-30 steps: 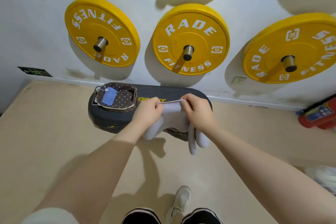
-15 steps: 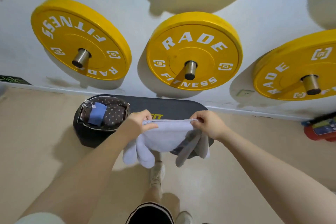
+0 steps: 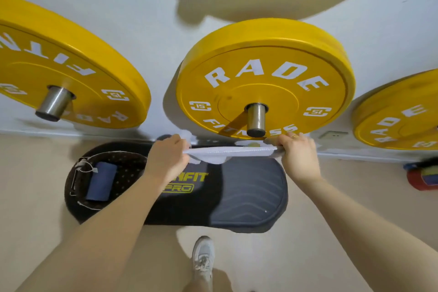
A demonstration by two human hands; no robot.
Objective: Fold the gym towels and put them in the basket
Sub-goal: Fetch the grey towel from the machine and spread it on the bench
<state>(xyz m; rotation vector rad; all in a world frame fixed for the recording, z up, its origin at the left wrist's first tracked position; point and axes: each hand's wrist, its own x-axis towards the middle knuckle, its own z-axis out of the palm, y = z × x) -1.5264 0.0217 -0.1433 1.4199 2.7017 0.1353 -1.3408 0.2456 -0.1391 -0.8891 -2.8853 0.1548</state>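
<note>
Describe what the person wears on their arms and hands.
Both forearms are bare, with no sleeves, watch or gloves in view. The left hand wears nothing that shows. The right hand has a thin gold-coloured ring on one finger. Nothing else is worn on either arm in the head view.

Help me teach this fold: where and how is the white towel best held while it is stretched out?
Grip the white towel at its two end corners, as the left hand and right hand pinch it now, each coming from its own side. Its top edge runs taut and level between them, slack sagging below.
</note>
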